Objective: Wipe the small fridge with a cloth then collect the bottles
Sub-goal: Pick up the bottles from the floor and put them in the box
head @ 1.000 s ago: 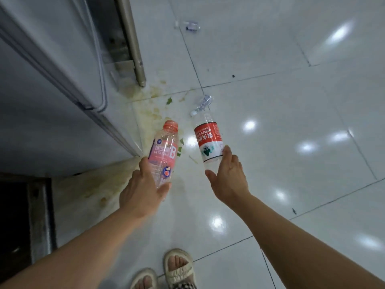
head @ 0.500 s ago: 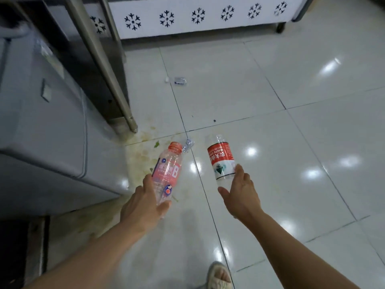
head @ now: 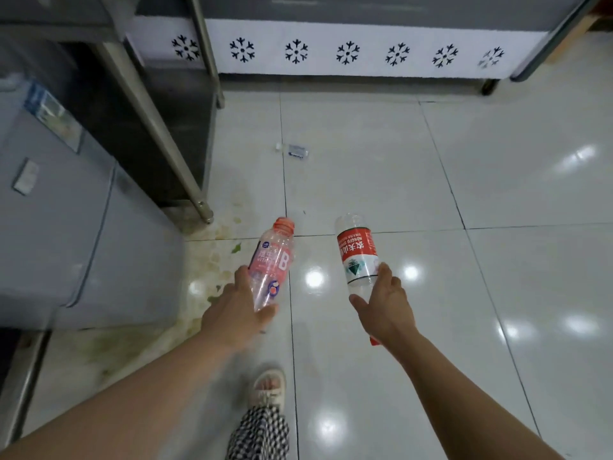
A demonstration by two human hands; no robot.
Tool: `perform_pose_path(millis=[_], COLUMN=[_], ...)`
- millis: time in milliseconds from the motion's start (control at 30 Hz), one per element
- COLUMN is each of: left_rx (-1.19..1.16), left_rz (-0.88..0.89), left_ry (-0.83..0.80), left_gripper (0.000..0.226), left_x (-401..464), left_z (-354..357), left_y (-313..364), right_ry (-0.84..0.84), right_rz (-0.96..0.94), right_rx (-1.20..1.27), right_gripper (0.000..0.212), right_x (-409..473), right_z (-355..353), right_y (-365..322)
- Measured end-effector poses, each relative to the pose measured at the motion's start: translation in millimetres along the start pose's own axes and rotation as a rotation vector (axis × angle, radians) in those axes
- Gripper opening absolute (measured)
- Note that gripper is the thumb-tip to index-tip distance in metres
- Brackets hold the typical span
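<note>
The left hand (head: pixel 236 313) grips the pink-labelled bottle (head: pixel 272 260) by its lower end, orange cap pointing away, just right of the small grey fridge (head: pixel 63 227). The right hand (head: pixel 386 310) holds the red-labelled bottle (head: pixel 356 254) farther right of the fridge, thumb and fingers wrapped round it. Both bottles are held above the white tiled floor (head: pixel 464 293), which is stained yellowish beside the fridge. A small wrapper (head: pixel 297 150) lies on the tiles beyond, near a metal table leg (head: pixel 156 127).

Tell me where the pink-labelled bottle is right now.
The pink-labelled bottle is gripped in the left hand, above the tiled floor, beside the red-labelled bottle.
</note>
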State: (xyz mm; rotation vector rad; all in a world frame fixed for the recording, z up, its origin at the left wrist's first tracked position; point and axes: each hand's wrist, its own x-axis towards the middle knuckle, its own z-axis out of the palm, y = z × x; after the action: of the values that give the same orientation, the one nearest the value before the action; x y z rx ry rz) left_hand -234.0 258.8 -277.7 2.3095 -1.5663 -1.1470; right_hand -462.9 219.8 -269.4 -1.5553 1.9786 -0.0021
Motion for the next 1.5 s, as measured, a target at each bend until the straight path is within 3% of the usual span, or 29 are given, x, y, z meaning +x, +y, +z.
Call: perform_pose_path(millis=[533,1033,1267,1500], left_rx=[-0.145,-0.338,-0.394,-0.591], left_rz=[-0.186,-0.459,-0.575,-0.712], left_ry=[0.064,0.173,0.174,0.228], left_gripper=[0.073,0.072,0.073,0.073], left_x=[214.0,384.0,464.0,579.9], left_z=[-46.4,-36.0,-27.1,-13.7], left_y=[92.9,221.1,228.4,199.0], right_ry=[-0.103,-0.284,-0.323,-0.363], right_rz=[-0.106,-0.263,-0.304,-0.367], right_rx=[0.045,-0.084,-0.195,-0.29], right_gripper=[0.071,0.072,0.067,0.066], right_x=[254.8,492.5,585.9,688.4], right_z=[-65.9,-128.1,-123.9,-66.0], right_y=[-100.4,-131.8,-165.1,-216.8])
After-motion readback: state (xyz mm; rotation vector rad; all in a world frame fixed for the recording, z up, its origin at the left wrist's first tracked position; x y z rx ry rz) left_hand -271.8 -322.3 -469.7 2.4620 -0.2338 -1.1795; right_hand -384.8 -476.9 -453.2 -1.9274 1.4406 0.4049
